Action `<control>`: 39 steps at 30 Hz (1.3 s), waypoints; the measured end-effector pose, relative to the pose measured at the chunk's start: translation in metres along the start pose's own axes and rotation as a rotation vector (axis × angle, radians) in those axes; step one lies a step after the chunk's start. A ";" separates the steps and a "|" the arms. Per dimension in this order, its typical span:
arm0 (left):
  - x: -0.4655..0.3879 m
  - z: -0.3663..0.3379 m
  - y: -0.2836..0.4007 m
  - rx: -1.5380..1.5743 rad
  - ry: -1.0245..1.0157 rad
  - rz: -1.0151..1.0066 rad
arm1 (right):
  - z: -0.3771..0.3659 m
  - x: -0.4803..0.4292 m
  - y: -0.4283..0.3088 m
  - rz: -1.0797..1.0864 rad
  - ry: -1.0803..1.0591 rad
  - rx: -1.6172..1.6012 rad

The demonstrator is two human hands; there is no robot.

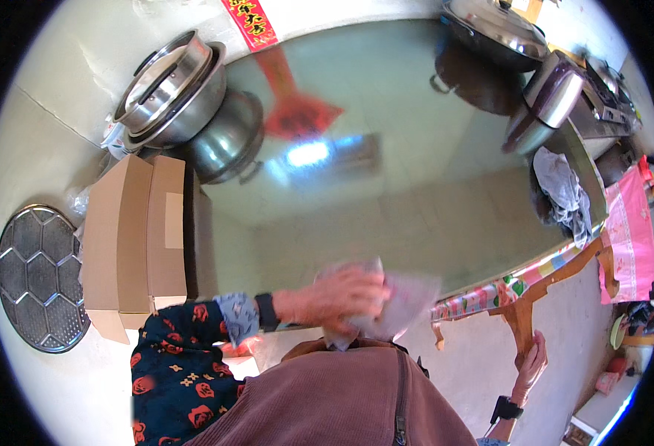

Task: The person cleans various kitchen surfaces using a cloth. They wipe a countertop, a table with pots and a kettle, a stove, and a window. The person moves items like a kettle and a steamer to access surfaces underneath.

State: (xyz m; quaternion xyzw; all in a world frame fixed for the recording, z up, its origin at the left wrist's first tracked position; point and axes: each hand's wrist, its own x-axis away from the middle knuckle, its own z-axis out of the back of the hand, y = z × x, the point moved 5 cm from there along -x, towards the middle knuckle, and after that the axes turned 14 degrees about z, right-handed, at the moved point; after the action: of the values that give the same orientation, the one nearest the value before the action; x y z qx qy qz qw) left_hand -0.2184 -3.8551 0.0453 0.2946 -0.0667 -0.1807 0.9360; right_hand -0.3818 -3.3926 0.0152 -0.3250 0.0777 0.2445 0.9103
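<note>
My left hand (332, 298), blurred by motion, is at the near edge of the glossy greenish tabletop (332, 223), in front of my body. It holds a pale, crumpled, pinkish-white cloth or thin bag (413, 295); which of the two cannot be told. My right hand (533, 359) is out to the lower right beside the table's carved wooden leg (519, 323). Its fingers are extended and nothing shows in it; contact with the leg cannot be told. A grey-white rag (562, 189) lies crumpled at the table's right edge.
Stacked steel pots (184, 106) stand back left, behind an open cardboard box (134, 240). A round perforated metal tray (39, 279) is farther left. Back right are a lidded wok (494, 33) and an electric kettle (555, 89). A pink cloth (631, 240) hangs at the right.
</note>
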 end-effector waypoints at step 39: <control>-0.366 -0.062 0.050 -0.195 0.446 -0.127 | 0.013 0.002 -0.022 0.206 0.111 -0.103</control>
State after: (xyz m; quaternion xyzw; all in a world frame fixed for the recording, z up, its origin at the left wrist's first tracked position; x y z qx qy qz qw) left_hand -0.5283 -3.6459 0.0171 0.2390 0.1777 -0.1753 0.9384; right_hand -0.3697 -3.3985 0.0370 -0.3744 0.1482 0.3221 0.8568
